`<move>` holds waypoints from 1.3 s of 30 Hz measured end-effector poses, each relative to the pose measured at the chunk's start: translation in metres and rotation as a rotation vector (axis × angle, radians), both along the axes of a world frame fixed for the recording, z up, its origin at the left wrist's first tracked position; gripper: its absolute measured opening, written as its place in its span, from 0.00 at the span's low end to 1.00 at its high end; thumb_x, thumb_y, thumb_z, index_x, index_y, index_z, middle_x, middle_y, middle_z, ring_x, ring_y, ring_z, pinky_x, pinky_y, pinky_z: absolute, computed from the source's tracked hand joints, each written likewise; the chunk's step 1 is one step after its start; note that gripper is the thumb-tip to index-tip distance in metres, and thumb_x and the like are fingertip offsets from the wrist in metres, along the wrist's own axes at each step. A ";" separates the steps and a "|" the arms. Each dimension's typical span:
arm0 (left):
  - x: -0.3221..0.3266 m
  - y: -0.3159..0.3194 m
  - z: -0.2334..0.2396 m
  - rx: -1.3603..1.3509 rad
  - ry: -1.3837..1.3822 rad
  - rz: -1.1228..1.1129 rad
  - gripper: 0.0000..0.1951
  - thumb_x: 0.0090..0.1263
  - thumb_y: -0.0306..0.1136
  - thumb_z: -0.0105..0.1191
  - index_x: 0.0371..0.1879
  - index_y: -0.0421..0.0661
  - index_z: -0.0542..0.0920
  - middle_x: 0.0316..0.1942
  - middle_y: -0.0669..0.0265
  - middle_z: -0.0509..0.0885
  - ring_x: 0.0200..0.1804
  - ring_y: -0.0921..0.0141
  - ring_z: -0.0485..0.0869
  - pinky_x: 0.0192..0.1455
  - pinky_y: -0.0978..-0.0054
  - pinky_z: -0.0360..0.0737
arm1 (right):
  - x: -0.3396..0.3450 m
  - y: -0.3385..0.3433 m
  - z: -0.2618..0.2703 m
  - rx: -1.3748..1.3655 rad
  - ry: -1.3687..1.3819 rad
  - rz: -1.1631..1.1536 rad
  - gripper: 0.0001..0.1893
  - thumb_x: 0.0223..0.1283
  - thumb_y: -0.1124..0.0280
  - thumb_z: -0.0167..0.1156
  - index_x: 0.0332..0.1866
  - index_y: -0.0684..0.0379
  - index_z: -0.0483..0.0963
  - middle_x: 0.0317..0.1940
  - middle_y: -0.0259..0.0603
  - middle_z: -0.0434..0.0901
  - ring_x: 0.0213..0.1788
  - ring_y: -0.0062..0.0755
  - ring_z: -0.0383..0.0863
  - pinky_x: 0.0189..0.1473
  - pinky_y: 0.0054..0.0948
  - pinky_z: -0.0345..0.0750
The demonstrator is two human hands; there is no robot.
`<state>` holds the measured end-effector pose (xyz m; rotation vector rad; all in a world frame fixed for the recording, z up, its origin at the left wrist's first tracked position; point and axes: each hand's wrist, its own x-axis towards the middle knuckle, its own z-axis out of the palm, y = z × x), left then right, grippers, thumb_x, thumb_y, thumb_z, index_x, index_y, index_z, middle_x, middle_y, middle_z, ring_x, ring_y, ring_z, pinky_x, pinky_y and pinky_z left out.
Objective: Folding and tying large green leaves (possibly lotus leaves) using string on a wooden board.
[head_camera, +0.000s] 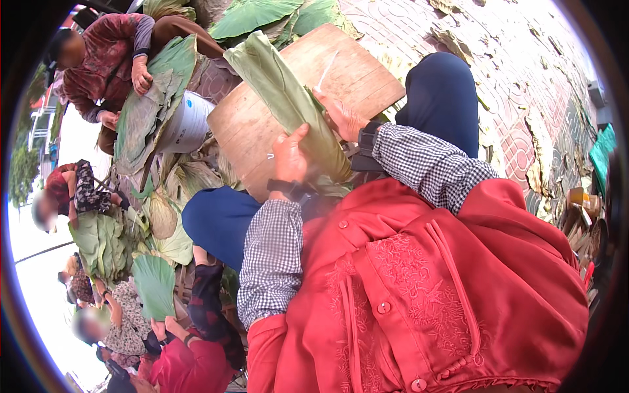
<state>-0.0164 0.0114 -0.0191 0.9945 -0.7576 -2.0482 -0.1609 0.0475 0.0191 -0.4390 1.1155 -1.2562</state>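
Observation:
A long bundle of folded or rolled pale green leaves (pixel 290 93) lies slantwise over a wooden board (pixel 363 73) in front of me. My left hand (pixel 291 156) grips the near part of the bundle, its thumb lying on top. On the other side of the bundle, my right hand (pixel 341 115) rests against its edge with the fingers partly hidden. A thin white strip or stick (pixel 328 69) extends from the fingertips of my right hand across the board. The bundle's near end reaches down between my wrists.
Beyond the board lie large green leaves (pixel 255 17). A co-worker (pixel 110 64) holds a stack of broad leaves (pixel 147 118) by a white bucket (pixel 184 123). More leaves (pixel 164 216) and several people are at the left. Dry leaf scraps (pixel 538 147) litter the patterned paving (pixel 516 98).

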 end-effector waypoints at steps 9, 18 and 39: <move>-0.008 0.006 -0.019 0.039 -0.297 0.208 0.14 0.57 0.26 0.58 0.40 0.31 0.78 0.33 0.58 0.82 0.31 0.65 0.81 0.36 0.70 0.78 | -0.008 -0.025 -0.029 -0.435 1.081 0.012 0.17 0.50 0.69 0.57 0.47 0.62 0.74 0.40 0.45 0.77 0.43 0.40 0.75 0.45 0.34 0.73; 0.029 -0.035 -0.021 -0.198 -0.608 -0.227 0.11 0.63 0.32 0.53 0.34 0.34 0.76 0.26 0.59 0.80 0.28 0.64 0.82 0.35 0.65 0.82 | 0.003 -0.016 -0.043 -0.653 1.550 0.349 0.14 0.48 0.73 0.53 0.43 0.62 0.74 0.42 0.43 0.77 0.49 0.40 0.73 0.50 0.33 0.73; 0.016 -0.043 0.031 -1.208 -1.431 -0.220 0.05 0.51 0.30 0.57 0.24 0.43 0.82 0.29 0.55 0.82 0.32 0.57 0.81 0.37 0.66 0.76 | 0.019 -0.015 -0.051 -0.753 1.787 0.357 0.07 0.45 0.68 0.56 0.29 0.57 0.76 0.30 0.33 0.77 0.41 0.32 0.74 0.44 0.29 0.73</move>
